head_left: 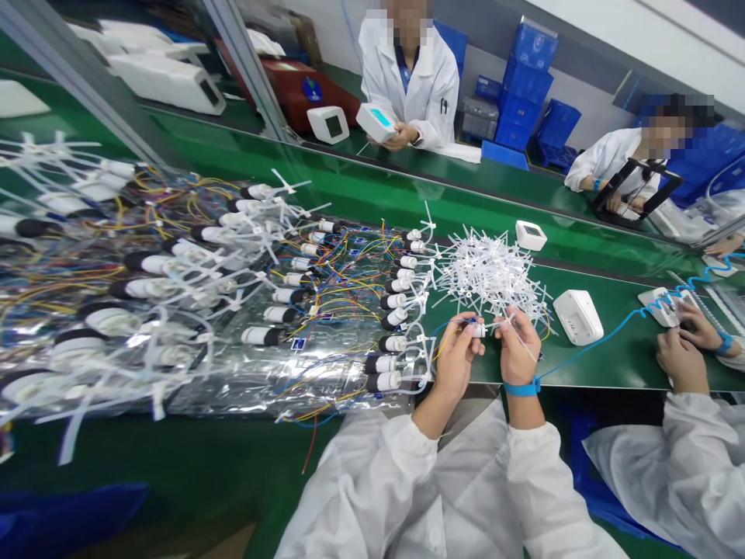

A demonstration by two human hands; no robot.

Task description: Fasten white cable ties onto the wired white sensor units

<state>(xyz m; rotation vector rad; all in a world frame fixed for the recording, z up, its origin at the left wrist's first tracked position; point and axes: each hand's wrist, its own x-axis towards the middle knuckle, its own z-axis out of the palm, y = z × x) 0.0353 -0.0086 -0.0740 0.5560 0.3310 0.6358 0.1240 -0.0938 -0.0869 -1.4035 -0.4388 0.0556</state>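
Over the front edge of the green bench, my left hand point(457, 353) grips a small white cylinder, which looks like a mini pump point(478, 331), with thin wires beside it. My right hand point(520, 347) pinches a thin white tube piece point(505, 318) close to the cylinder's end; whether the two touch is unclear. A blue wrist strap point(522, 387) circles my right wrist. Just beyond my hands lies a pile of white branched tube pieces point(486, 268). Left of my left hand, several black-and-white pumps point(387, 380) with white tubes lie in a row on clear plastic.
Further rows of wired pumps point(271, 335) cover the bench to the left. White device housings point(578, 317) stand on the right. A blue coiled cord point(657, 299) runs towards a neighbour's hands point(684, 349). Across the green divider, a person holds a white device point(377, 122).
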